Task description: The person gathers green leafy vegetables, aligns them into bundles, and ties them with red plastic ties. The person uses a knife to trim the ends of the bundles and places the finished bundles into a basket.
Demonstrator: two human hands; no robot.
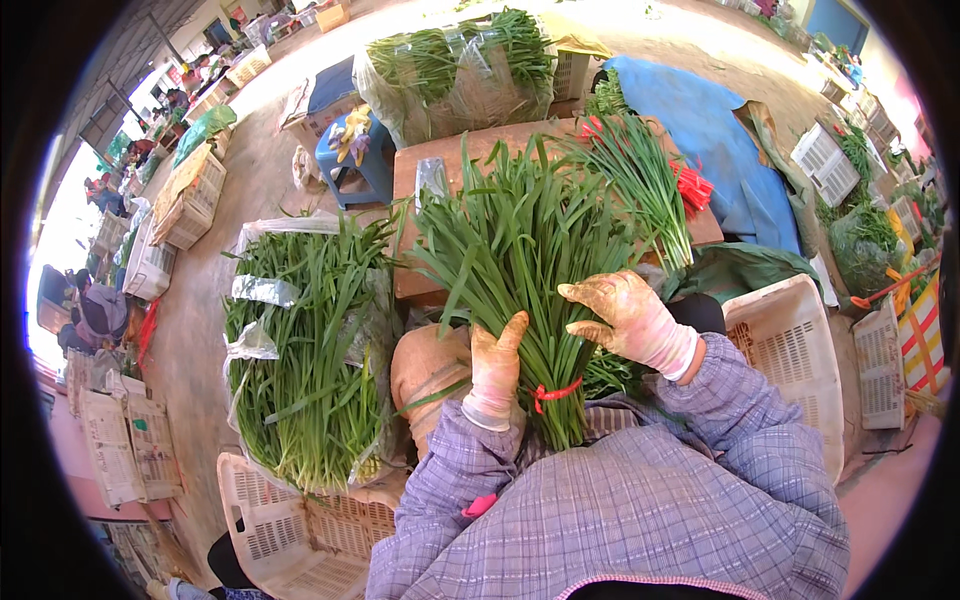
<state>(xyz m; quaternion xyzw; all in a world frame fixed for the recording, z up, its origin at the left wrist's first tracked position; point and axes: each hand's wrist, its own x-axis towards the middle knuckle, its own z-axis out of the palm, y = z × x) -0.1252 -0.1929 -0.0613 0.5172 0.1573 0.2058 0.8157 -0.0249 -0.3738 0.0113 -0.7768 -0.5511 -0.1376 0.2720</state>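
Note:
A large bunch of garlic chives (544,300) leans upright before me, stems against my lap, leaves fanned over the table. A red tie (556,391) circles its lower stems. My left hand (496,367), in a stained pale glove, holds the bunch's left side; its thumb points up and the fingers are mostly hidden behind the leaves. On the other side my right hand (637,322), gloved too, has thumb and fingers apart, close to the leaves and holding nothing. Loose greens (611,375) lie below it, partly hidden.
A plastic-wrapped bale of chives (307,360) stands at left above a white crate (262,517). On the brown table (480,142) lie a smaller bunch (637,180) and red ties (691,187). Another crate (795,352) is at right; a blue stool (352,161) holds gloves.

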